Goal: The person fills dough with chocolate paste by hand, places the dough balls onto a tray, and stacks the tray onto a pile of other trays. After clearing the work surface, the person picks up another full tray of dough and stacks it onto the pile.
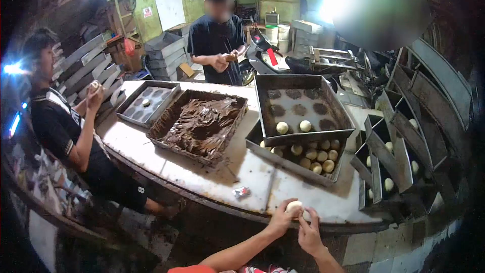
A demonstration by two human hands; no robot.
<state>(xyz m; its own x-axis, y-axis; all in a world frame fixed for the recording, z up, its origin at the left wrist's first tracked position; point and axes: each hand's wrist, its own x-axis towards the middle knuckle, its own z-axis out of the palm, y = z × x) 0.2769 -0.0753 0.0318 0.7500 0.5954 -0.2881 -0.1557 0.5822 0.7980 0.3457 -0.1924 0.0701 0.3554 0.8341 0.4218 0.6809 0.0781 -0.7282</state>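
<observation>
Near the front edge of the table, my left hand [279, 219] is closed round a pale dough ball [294, 206]. My right hand [309, 232] meets it from the other side, its fingers bent round a pale bit of dough [306, 215]. Beyond my hands stands a deep metal tray [336, 178] with many dough balls [316, 167] in it. A second metal tray [316, 135] rests on top, with dark round marks on its bottom and two dough balls [305, 126] along its near side.
A tray of brown paste [202, 121] and a smaller tray [132, 117] holding one ball lie to the left. A small packet [241, 192] sits mid-table. Metal trays [384, 154] lean stacked at right. One person [217, 45] stands across; another [65, 126] works at left.
</observation>
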